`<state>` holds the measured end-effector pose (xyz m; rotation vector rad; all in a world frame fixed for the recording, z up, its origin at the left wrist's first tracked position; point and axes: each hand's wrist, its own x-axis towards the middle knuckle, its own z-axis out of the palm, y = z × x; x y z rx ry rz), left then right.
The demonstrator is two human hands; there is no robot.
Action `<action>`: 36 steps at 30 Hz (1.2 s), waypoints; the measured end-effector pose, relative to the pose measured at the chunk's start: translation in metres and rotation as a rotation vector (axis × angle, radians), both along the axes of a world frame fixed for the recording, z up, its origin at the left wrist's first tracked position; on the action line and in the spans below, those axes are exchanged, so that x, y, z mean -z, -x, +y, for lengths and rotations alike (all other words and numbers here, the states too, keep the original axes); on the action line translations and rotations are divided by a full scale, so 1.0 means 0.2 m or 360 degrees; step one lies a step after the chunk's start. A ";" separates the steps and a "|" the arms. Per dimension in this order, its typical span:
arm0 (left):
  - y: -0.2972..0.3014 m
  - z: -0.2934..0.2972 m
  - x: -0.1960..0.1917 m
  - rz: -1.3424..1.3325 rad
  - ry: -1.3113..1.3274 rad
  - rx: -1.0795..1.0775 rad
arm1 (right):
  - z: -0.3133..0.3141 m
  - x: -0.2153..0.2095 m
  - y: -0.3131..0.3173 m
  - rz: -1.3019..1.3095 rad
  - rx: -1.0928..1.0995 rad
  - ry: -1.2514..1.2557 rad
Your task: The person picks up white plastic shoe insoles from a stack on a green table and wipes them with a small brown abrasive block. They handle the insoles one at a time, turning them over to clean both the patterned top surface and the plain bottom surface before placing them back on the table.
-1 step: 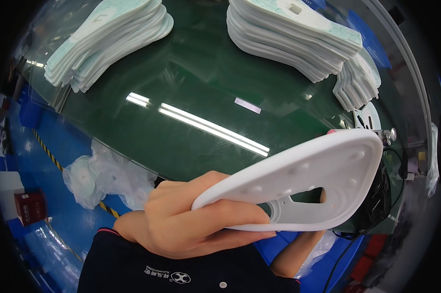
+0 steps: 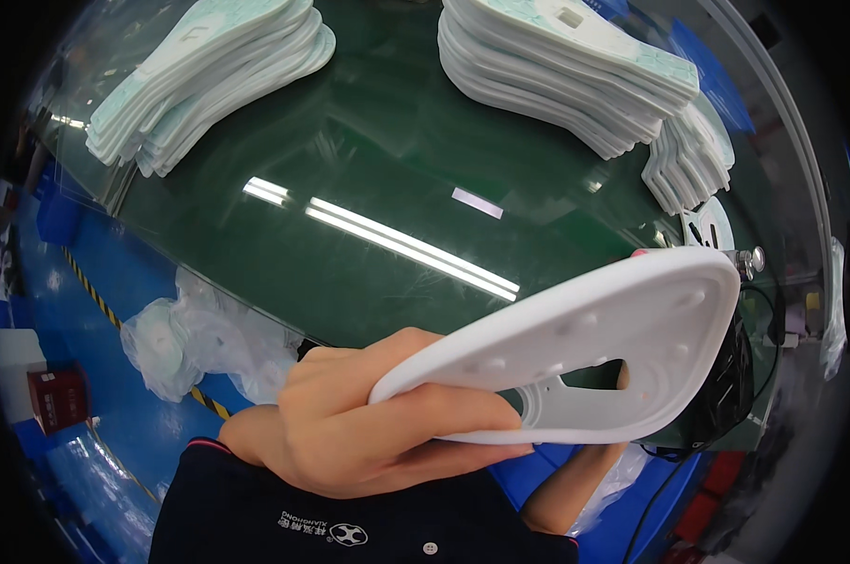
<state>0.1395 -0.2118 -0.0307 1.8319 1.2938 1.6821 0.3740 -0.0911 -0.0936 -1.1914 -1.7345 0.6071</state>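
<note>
With the left hand (image 2: 350,428) clamped on the white midsole's (image 2: 594,352) heel, steady its toe above the green worktop (image 2: 369,169); right hand hidden.

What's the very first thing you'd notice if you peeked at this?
A big white shoe sole held up close, near the bottom right, pinched at its heel end by the left hand. Behind it, on the shiny dark green table, sit two tall stacks of soles: the left stack and the right stack.
</note>
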 end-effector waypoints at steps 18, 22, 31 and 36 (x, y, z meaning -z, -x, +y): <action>-0.03 0.02 0.02 -0.0148 0.0235 0.0152 | -0.24 -0.30 0.37 0.0193 -0.0380 -0.0968; -0.03 0.03 0.00 -0.0090 0.0304 0.0270 | -0.22 -0.36 0.32 0.0125 -0.0596 -0.0981; -0.03 0.02 0.05 0.0012 0.0168 0.0291 | -0.19 -0.38 0.34 -0.0148 -0.0650 -0.1082; -0.03 0.01 0.06 0.0061 0.0145 0.0123 | -0.21 -0.32 0.36 0.0853 -0.0536 -0.0950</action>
